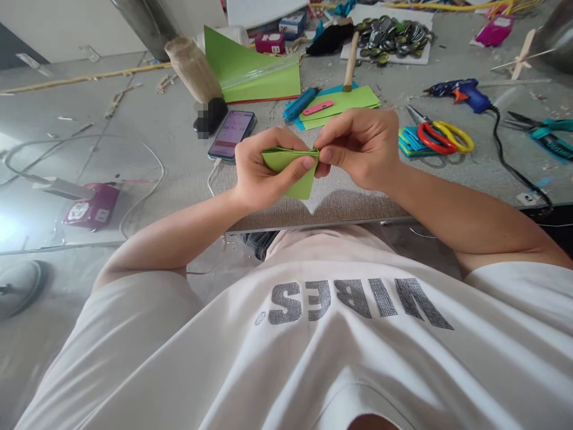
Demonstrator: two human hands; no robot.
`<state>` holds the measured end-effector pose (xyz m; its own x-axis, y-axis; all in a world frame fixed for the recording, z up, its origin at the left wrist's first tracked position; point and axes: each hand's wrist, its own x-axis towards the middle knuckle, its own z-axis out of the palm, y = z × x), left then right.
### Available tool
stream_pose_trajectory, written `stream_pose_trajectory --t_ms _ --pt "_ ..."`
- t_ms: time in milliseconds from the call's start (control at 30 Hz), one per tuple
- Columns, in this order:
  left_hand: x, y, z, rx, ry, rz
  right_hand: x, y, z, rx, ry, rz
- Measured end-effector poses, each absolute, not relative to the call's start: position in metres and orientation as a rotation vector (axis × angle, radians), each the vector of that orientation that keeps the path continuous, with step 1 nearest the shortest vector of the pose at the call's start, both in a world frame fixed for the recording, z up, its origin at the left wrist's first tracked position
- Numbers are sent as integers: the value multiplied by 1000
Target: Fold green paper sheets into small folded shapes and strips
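Note:
A folded piece of green paper (299, 186) is held above the front edge of the table. My left hand (264, 164) is closed around it, thumb lying along the front face and fingers behind. At the paper's right corner, my right hand (362, 149) pinches the folded edge between thumb and fingertips. Several layers show along the top of the fold. Behind my hands lie flat green paper strips (358, 103), with a pink cutter (318, 107) and a blue cutter (301, 104) on or beside them. A lit phone (231, 134) rests left of my left hand.
Red-and-yellow-handled scissors (441, 137) lie on small folded papers at right, near a blue glue gun (470, 95) and pliers (546, 128). A hammer (351, 63) and a pile of bottle caps (389, 39) sit at the back. Green sheets (264, 80) stand behind the phone.

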<state>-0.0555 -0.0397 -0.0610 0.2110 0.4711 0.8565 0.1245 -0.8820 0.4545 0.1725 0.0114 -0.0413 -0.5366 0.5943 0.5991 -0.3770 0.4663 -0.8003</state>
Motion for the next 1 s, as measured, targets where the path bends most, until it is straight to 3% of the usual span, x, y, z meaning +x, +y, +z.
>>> stream_pose_trajectory --t_ms 1000 --pt "-67 -27 -78 2396 558 1720 185 14 -51 -22 -2073 356"
